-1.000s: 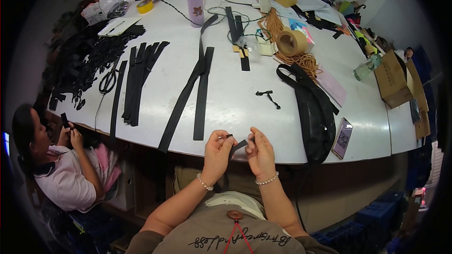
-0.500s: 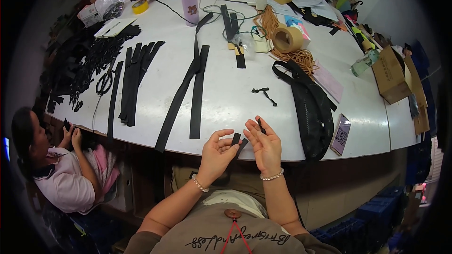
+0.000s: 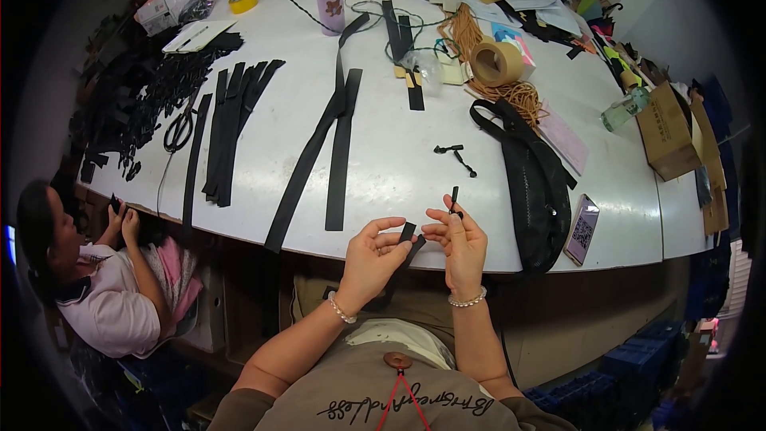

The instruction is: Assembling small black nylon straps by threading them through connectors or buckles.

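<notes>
The left hand (image 3: 372,257) pinches a flat, matte black fabric strap (image 3: 408,231) between thumb and fingers. The right hand (image 3: 463,246) grips a small, slim black cord piece (image 3: 456,194) at the fingertips. Both hands are positioned at the near edge of the smooth, glossy white table (image 3: 399,168). Open surface extends from the hands to two small black knobbed cords (image 3: 448,148); long flat black strips (image 3: 338,168) lie left, a soft black bag (image 3: 535,199) right. The strap's long axis slants from its upper end down toward the lap. The cord piece points away from the body.
</notes>
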### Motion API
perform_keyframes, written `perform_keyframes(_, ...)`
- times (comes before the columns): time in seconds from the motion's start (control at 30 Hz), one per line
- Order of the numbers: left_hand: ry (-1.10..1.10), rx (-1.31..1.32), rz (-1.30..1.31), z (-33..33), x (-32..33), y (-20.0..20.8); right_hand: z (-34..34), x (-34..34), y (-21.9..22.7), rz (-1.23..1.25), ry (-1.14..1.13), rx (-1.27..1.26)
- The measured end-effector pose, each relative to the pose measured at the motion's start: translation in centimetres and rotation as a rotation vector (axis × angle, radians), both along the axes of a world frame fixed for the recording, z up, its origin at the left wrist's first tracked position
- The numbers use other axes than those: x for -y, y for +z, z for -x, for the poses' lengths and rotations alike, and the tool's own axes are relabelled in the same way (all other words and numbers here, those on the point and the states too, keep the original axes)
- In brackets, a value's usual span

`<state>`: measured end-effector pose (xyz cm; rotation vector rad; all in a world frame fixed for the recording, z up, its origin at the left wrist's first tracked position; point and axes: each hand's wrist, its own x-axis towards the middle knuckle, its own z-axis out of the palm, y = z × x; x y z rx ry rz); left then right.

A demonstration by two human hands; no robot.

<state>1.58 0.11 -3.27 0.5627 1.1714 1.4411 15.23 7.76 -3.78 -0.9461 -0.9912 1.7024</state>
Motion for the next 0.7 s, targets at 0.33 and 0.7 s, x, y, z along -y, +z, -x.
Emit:
perform_keyframes(0.33, -0.007, 0.035, 0.021, 0.1, -0.1, -0.3, 0.0, 0.4, -0.1, -0.194, 0.043, 0.102)
perform_keyframes(0.7, 0.015, 0.038, -0.003, 0.2, -0.3, -1.7, 0.4, 0.7, -0.8, -0.159, 0.095, 0.057)
